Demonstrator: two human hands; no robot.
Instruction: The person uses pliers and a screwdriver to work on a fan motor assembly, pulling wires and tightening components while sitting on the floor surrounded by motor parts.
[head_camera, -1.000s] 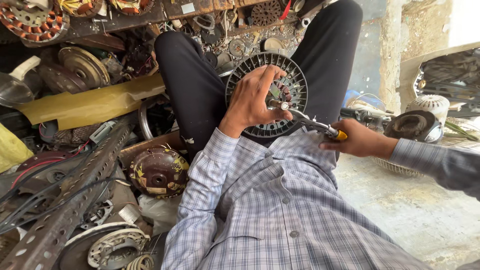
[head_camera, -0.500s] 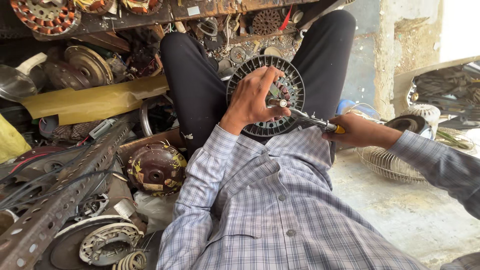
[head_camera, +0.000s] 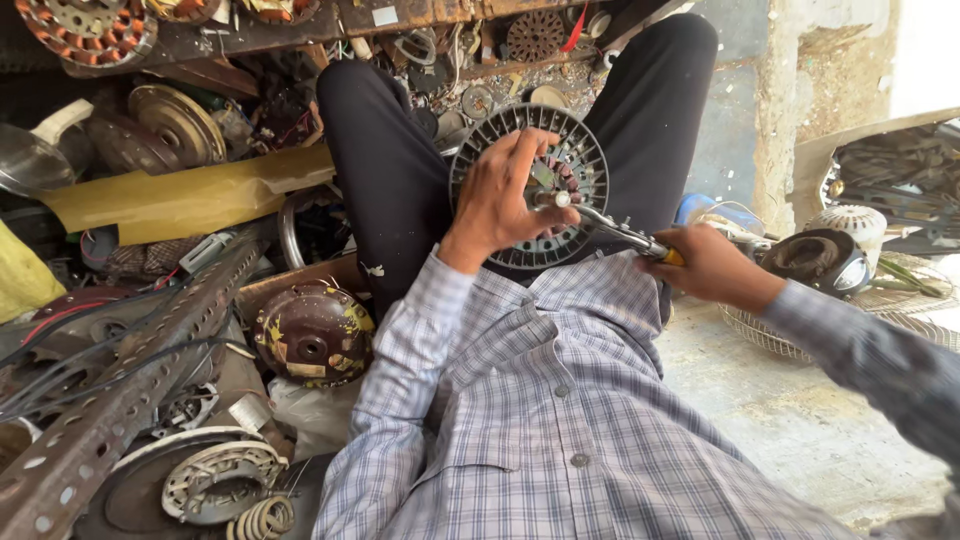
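1. Ribbed round motor housing rests on the person's lap, between the knees.
2. Left hand lies spread across its face, fingers pinching the centre.
3. Right hand is clenched around a screwdriver, tip at the hub.

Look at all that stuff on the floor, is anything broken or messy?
Yes. Left of the person's legs, fan parts lie heaped: a chipped brown motor housing, loose wire coils and tangled cables. The round fan motor on the lap is steadied by the left hand while the right hand works a screwdriver into it.
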